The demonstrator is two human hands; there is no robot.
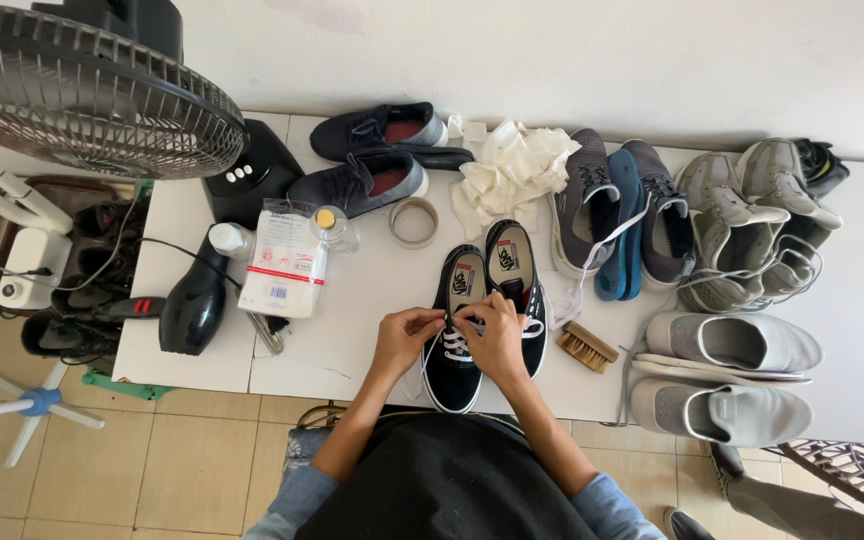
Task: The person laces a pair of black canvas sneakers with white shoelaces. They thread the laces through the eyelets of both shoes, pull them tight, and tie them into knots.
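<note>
While both hands pinch white laces (457,343) | left hand (404,335), right hand (497,335) grip closed | black shoe (454,360)

A single head-worn camera looks almost straight down from above the person's chest, facing a white table (352,350) pushed against a pale wall at the top of the view. It sits high enough to take in the whole tabletop, the tiled floor (182,470) at the near edge and a fan (82,90) at upper left. The forearms enter from the bottom centre.
</note>
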